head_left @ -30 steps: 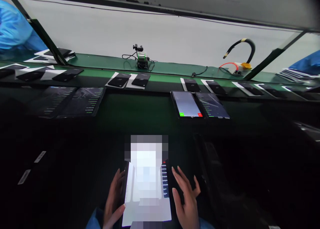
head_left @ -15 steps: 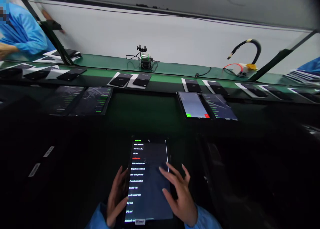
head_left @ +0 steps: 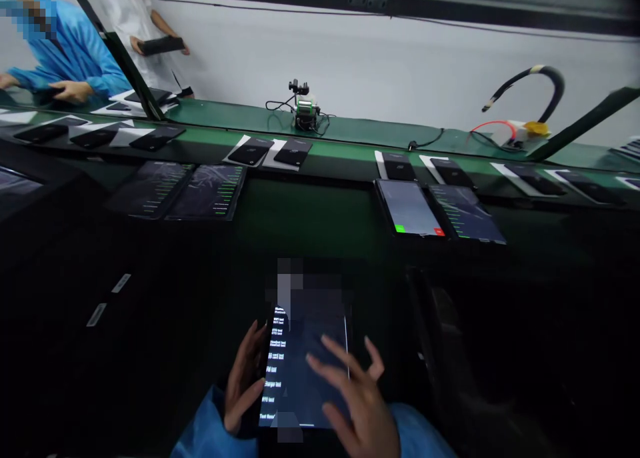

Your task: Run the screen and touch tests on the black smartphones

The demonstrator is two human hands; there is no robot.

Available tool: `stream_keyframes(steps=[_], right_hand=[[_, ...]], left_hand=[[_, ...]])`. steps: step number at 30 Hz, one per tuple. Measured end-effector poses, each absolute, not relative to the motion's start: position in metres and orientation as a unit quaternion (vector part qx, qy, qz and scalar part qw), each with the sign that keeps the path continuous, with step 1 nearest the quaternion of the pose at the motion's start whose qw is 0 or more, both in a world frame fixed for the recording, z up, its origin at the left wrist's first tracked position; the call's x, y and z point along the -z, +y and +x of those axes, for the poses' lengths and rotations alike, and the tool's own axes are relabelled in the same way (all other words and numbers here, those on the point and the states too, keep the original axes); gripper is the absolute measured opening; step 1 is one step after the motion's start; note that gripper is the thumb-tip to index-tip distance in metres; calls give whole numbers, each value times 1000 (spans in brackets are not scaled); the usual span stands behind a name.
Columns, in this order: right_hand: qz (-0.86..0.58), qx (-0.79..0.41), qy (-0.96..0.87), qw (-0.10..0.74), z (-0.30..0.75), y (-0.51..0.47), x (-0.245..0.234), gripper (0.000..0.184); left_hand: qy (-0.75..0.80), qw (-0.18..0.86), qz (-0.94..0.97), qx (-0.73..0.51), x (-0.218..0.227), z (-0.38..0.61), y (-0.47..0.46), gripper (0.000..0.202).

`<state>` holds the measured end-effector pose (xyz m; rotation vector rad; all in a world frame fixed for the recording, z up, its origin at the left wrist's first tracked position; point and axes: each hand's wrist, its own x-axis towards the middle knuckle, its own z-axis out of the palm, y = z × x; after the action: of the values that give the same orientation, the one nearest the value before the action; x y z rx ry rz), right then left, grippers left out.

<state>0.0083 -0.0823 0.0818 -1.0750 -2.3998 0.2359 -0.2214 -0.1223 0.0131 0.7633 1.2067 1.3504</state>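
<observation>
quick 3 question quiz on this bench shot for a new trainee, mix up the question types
1. True or false: the left hand rests along the left edge of the tablet nearest the camera.
2. Which colours are the two small buttons on the lit tablet further back on the right? A) green and red B) blue and yellow C) both white
3. Fill in: the right hand has its fingers spread over the near tablet's ____.

Key
1. True
2. A
3. screen
</observation>
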Motion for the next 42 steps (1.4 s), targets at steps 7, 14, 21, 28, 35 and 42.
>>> stream_keyframes(steps=[7,14,21,28,35,42], right_hand=[[-304,-65,-910,275,-11,-115,-69,34],[-310,-46,-864,395,-22,-120,-39,44],[-343,-31,-807,480,-24,-140,-8,44],[-319,-20,-840,439,-32,-144,2,47],[-289,-42,-898,329,-46,-139,-4,46],[-409,-66,-860,299,-18,-91,-73,31]], left_hand=[[506,565,315,-570,-11,-221,-123,80],[506,569,310,-569,-13,-222,-122,80],[502,570,315,-569,-13,-222,-122,80],[506,566,314,-571,-11,-223,-123,77],[521,566,301,-563,-12,-223,-124,76],[515,567,304,-567,-13,-221,-124,73]])
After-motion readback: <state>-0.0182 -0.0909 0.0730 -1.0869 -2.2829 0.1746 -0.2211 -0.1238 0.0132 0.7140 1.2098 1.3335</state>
